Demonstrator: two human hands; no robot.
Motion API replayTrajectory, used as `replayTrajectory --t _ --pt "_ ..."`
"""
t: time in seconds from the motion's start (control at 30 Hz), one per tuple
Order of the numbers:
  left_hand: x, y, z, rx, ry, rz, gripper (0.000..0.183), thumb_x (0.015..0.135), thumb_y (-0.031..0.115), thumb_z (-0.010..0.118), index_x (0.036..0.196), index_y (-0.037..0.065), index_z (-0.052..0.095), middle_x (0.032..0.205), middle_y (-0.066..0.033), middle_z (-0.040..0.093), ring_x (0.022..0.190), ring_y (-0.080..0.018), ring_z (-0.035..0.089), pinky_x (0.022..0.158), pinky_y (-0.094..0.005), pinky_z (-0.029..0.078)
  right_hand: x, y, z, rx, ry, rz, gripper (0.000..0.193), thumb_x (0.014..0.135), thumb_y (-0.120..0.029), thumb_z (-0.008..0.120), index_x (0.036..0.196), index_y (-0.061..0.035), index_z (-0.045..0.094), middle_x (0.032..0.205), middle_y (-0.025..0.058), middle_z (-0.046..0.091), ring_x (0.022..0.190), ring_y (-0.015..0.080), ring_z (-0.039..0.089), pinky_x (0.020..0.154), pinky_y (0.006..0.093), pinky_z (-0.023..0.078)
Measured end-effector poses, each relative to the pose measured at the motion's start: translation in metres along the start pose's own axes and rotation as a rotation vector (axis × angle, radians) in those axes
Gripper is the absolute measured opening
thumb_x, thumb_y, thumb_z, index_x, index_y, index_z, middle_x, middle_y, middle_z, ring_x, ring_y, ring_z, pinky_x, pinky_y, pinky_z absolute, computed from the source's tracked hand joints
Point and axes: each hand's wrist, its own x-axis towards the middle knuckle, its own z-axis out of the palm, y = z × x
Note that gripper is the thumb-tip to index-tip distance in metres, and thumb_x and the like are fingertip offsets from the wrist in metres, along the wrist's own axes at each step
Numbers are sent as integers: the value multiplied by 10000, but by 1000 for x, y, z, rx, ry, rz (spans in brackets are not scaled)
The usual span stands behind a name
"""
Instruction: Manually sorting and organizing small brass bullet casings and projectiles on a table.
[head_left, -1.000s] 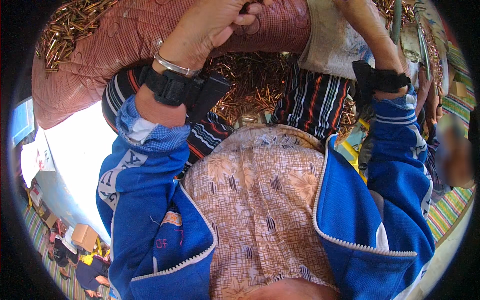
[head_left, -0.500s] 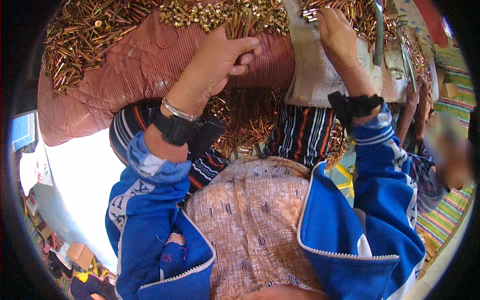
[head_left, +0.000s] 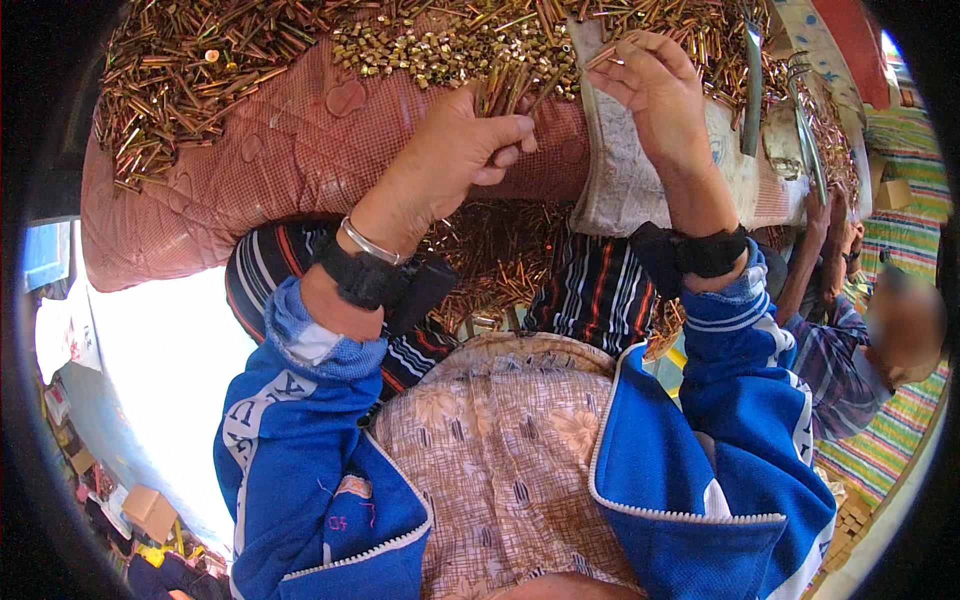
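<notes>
Up at the top centre, the left hand [head_left: 440, 140] is wrapped round a bundle of thin coppery sticks [head_left: 507, 88], tips poking up from the fist, while the right hand [head_left: 665, 110], just right of it, pinches what looks like a small metal piece [head_left: 603, 57]. This looks like picking up by fingertip, beside the short brassy bits [head_left: 410, 55] at upper centre; the next move seems to call for a light pinch and a steady fist.

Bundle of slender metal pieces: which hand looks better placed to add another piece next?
Probably the right hand: it appears to pinch a single slender piece, while the left hand is closed around the bundle.
</notes>
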Motion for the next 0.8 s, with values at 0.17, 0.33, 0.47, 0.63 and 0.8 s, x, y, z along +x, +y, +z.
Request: replayTrajectory --t 0.17,0.33,0.47,0.63,0.8 --pt "-1 -3 4 -6 -30 -5 152 813 90 560 946 78 487 722 -17 531 530 -39 407 370 -143 247 -2 6 13 209 -15 89 105 823 -45 530 920 -6 521 841 112 585 758 244 607 698 398 527" --pt "0 -3 4 9 -36 3 141 816 82 551 942 80 487 723 -16 534 529 -38 405 367 -143 246 -5 0 17 247 19 187 77 828 -38 514 898 -14 535 831 101 582 769 240 596 711 420 521" --pt "0 -2 2 -14 -23 6 100 801 70 537 900 70 529 713 -14 552 540 -28 434 385 -142 295 -11 -4 27 154 -84 190 106 825 -38 517 927 -9 533 851 101 591 754 234 596 694 379 512" --pt "-2 1 3 -178 -96 32 115 849 157 535 939 86 528 719 -9 558 566 -50 458 402 -140 282 -25 1 52 -15 -111 282 63 794 -51 568 842 -11 560 693 65 576 570 118 540 499 215 405" --pt "-2 -2 3 -245 -38 28 124 848 165 553 940 84 531 690 -1 537 564 -62 463 400 -143 279 -16 3 48 -172 -304 256 83 802 -73 574 864 -18 562 692 47 556 586 108 533 517 215 418"
